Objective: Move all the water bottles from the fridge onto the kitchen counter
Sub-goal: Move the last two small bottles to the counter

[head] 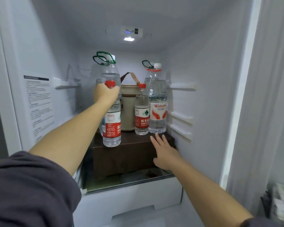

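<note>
Partly hidden rear btls point(111, 74), left hand point(105, 94) prob gripping btl point(112, 128)

White fridge walls point(203, 63), lit ceiling lamp point(129, 39), printed label point(38, 104) on the left wall, shelf rails point(180, 123) at right, pale drawer point(131, 199) below.

Red-capped, red-labelled clear bottle point(111, 128), beige bag point(128, 108), dark brown box point(129, 154), white fridge point(203, 63).

Beige bag point(128, 108), brown strap handle, upright on dark brown box point(129, 154); printed label point(39, 102) on left wall.
</note>
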`<state>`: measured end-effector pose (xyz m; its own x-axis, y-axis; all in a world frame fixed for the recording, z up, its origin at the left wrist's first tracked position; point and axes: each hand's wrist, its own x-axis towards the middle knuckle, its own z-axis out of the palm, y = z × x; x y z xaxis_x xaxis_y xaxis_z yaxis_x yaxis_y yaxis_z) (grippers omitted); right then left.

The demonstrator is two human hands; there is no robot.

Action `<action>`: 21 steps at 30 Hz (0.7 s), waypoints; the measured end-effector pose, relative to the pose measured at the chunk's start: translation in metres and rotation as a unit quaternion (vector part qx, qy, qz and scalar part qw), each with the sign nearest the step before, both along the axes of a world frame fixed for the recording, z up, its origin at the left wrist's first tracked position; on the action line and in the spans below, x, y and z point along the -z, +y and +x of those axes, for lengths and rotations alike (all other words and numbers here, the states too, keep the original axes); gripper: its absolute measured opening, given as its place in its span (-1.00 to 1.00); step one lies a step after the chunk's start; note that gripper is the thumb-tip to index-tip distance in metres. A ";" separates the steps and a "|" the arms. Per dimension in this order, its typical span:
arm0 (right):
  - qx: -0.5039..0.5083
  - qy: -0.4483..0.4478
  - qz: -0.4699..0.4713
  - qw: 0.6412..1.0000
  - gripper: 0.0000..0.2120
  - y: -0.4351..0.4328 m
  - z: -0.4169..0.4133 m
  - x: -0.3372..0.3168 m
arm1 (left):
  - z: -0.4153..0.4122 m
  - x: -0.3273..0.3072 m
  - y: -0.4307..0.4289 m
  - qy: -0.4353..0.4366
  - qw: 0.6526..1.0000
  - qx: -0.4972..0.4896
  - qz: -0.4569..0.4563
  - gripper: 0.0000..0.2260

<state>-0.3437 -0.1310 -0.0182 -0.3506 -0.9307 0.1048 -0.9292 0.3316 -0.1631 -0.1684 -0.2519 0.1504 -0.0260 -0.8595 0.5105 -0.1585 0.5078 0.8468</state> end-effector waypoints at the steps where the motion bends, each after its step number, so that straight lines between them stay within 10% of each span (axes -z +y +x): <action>1: 0.000 0.000 0.000 1.000 -0.13 0.000 0.000 -0.001 | 0.000 0.001 -0.002 0.000 1.000 -0.001 0.004 -0.89; 6: 0.016 -0.014 0.016 1.000 -0.33 -0.004 0.006 -0.024 | -0.002 0.006 -0.007 -0.002 1.000 -0.015 -0.004 -0.89; 14: 0.001 -0.204 -0.404 0.892 -0.53 -0.067 0.015 -0.141 | -0.004 0.011 -0.018 -0.001 1.000 -0.022 -0.014 -0.83; 21: 0.108 -0.138 -0.386 0.906 -0.69 -0.117 0.019 -0.185 | -0.005 0.012 -0.021 -0.014 0.999 -0.039 -0.031 -0.81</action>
<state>-0.3249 -0.2482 0.1664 -0.6271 -0.5236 0.5767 -0.7454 0.1883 -0.6395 -0.1731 -0.2731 0.1383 0.0240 -0.8267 0.5621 -0.2230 0.5436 0.8092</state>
